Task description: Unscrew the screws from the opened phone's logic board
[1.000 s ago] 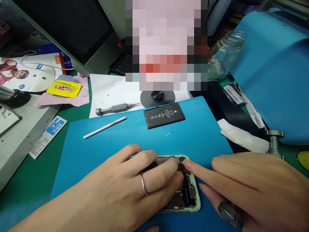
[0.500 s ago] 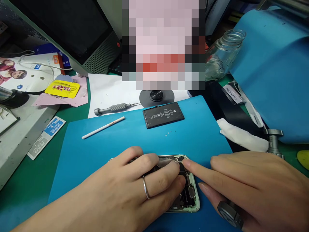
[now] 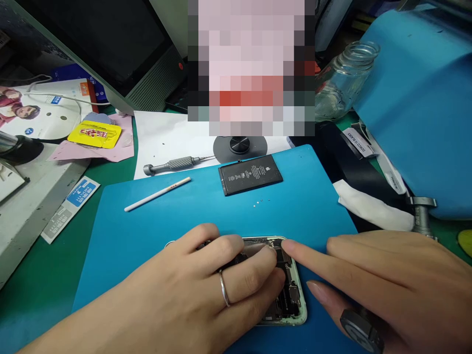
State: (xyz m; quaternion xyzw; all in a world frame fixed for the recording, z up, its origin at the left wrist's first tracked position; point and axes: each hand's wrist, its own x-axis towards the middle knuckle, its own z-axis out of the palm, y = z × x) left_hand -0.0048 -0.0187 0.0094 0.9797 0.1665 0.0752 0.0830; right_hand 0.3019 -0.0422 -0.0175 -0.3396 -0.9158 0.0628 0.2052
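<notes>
An opened phone [image 3: 293,295] with a pale green frame lies on the blue mat, its inner parts exposed. Bent over it, my left hand [image 3: 217,285] grips it, the ring and little fingers reaching onto the inside. That hand covers the phone's left half, and its thumb is hidden. My right hand [image 3: 387,280] is at the right side, with the index fingertip at the phone's upper right corner. Its other fingers curl around a dark grey screwdriver [image 3: 361,330], of which only the round cap end shows. Behind the phone lies a black battery [image 3: 250,175], with several tiny screws [image 3: 258,202] before it.
A white stick [image 3: 158,194] lies on the blue mat [image 3: 121,246]. Beyond it, a grey screwdriver [image 3: 173,165] rests on white paper. At right are a white wrapped strip [image 3: 372,206], another screwdriver [image 3: 422,216] and a glass jar [image 3: 346,81]. A monitor [image 3: 106,44] stands at back left.
My right hand has shifted slightly to the right, its thumb moving away from the phone's edge. My left hand keeps almost the same place on the phone.
</notes>
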